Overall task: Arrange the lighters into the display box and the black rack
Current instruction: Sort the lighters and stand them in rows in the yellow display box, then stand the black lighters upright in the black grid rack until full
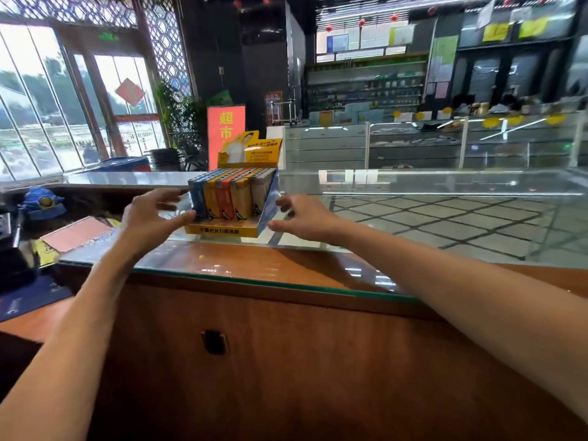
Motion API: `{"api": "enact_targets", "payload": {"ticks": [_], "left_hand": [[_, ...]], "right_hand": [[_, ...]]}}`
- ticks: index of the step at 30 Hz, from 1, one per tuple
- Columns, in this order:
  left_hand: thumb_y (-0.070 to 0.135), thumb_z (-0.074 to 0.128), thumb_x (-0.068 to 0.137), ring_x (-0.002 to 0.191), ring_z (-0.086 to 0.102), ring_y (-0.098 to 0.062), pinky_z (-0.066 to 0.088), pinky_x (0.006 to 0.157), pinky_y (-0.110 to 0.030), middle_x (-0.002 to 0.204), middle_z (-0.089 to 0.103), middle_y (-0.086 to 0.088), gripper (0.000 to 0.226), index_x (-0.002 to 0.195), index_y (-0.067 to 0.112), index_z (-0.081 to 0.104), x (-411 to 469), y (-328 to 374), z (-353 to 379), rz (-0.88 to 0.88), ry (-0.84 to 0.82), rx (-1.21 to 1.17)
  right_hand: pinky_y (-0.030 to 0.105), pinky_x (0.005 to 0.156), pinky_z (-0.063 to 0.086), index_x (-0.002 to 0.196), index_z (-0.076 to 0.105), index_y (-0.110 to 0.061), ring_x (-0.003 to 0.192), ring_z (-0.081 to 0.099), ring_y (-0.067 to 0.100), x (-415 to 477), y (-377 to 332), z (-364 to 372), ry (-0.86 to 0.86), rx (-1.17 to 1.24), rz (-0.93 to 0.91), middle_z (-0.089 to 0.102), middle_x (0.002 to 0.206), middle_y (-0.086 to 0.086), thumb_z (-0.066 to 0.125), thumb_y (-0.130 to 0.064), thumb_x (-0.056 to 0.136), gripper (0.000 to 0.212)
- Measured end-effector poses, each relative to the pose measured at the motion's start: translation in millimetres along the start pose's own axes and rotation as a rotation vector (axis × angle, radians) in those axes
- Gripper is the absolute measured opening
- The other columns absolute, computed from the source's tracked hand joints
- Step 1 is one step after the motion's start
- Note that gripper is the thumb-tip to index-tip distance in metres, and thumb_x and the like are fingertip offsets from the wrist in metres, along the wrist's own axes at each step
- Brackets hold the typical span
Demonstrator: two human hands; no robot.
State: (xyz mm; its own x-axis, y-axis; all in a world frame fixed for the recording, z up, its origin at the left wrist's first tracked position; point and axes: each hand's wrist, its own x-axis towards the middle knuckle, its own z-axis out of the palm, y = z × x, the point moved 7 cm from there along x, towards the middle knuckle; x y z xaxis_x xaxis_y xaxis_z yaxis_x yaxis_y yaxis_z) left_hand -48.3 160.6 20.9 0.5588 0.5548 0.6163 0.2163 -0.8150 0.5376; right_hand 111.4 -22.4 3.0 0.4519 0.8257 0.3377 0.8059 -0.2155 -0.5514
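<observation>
Cardboard display box [222, 231] holds glossy lighters [229, 198]; left hand [152, 214], right hand [300, 218] flank it, both splayed.

I face a glass-topped wooden counter [254, 268]; beyond it, at left, stand a red sign [226, 132] and a potted plant [181, 119].

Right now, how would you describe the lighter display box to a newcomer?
Find the glass-topped wooden counter in the foreground. Between the left hand and the right hand stands the display box, a yellow cardboard tray with an upright back card. It alone holds rows of blue, orange, yellow and beige lighters.
</observation>
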Motion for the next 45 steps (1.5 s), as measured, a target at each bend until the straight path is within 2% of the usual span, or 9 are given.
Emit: {"api": "enact_targets", "payload": {"ticks": [5,12,16,23,27,30,34,37,45], "left_hand": [[0.014,0.068,0.084,0.079,0.061,0.006,0.05,0.069,-0.011,0.102,0.064,-0.005,0.04,0.12,0.004,0.057,2,101,15,0.308,0.054,-0.078],[0.004,0.065,0.085,0.081,0.065,-0.032,0.045,0.071,-0.03,0.098,0.067,-0.026,0.03,0.111,-0.009,0.059,21,320,152,0.807,-0.196,-0.031],[0.022,0.054,0.094,0.086,0.063,-0.027,0.047,0.076,-0.032,0.103,0.066,-0.02,0.029,0.112,-0.001,0.058,-3,427,239,0.753,-0.423,-0.186],[0.04,0.043,0.096,0.089,0.066,-0.03,0.055,0.073,-0.042,0.105,0.061,-0.018,0.033,0.103,0.01,0.053,-134,578,368,0.566,-1.012,-0.59],[0.048,0.044,0.094,0.087,0.058,-0.027,0.044,0.06,-0.032,0.097,0.056,-0.018,0.051,0.113,0.001,0.048,-173,619,421,0.379,-1.107,-0.602],[0.046,0.046,0.094,0.06,0.04,-0.022,0.029,0.054,-0.026,0.06,0.039,-0.008,0.051,0.072,-0.001,0.048,-190,633,444,0.286,-1.089,-0.566],[0.043,0.049,0.091,0.072,0.051,-0.031,0.042,0.06,-0.032,0.07,0.052,-0.018,0.05,0.055,0.013,0.033,-200,647,450,0.274,-1.023,-0.469],[0.047,0.045,0.091,0.11,0.05,-0.039,0.046,0.092,-0.045,0.11,0.057,-0.026,0.045,0.063,0.011,0.041,-207,657,451,0.307,-0.986,-0.38],[0.057,0.036,0.093,0.13,0.03,-0.035,0.029,0.103,-0.039,0.138,0.035,-0.022,0.073,0.136,-0.001,0.035,-219,664,445,0.311,-0.876,-0.132]], "right_hand": [[0.022,0.083,0.046,0.126,0.054,-0.004,0.106,0.058,0.02,-49,26,-69,0.047,-0.127,-0.011,0.061,0.122,0.012,0.064,-0.022,0.089,0.042],[0.006,0.071,0.043,0.116,0.063,-0.007,0.092,0.058,0.01,-181,123,-253,0.307,-0.304,0.273,0.066,0.111,0.005,0.061,-0.017,0.091,0.027],[0.005,0.061,0.038,0.106,0.067,-0.006,0.082,0.056,0.011,-284,181,-360,0.545,-0.386,0.486,0.067,0.097,0.007,0.062,-0.015,0.09,0.02],[0.036,0.093,0.042,0.107,0.065,-0.019,0.113,0.055,0.028,-479,296,-497,0.825,-0.386,0.967,0.061,0.12,0.008,0.063,-0.043,0.086,0.031],[0.036,0.097,0.036,0.123,0.057,-0.019,0.125,0.047,0.027,-528,349,-513,0.794,-0.342,1.084,0.052,0.136,0.009,0.058,-0.053,0.086,0.05],[0.034,0.096,0.032,0.13,0.052,-0.02,0.129,0.042,0.025,-540,383,-509,0.713,-0.261,1.149,0.046,0.142,0.005,0.051,-0.064,0.084,0.064],[0.044,0.109,0.03,0.131,0.051,-0.023,0.131,0.039,0.027,-533,406,-503,0.647,-0.286,1.165,0.045,0.143,0.005,0.042,-0.081,0.074,0.082],[0.05,0.111,0.023,0.136,0.045,-0.029,0.137,0.029,0.035,-525,411,-499,0.591,-0.433,1.183,0.037,0.148,0.01,0.037,-0.084,0.073,0.084],[0.049,0.112,0.015,0.141,0.037,-0.037,0.14,0.021,0.036,-504,401,-482,0.439,-0.547,1.11,0.03,0.153,0.004,0.033,-0.075,0.084,0.068]]}}
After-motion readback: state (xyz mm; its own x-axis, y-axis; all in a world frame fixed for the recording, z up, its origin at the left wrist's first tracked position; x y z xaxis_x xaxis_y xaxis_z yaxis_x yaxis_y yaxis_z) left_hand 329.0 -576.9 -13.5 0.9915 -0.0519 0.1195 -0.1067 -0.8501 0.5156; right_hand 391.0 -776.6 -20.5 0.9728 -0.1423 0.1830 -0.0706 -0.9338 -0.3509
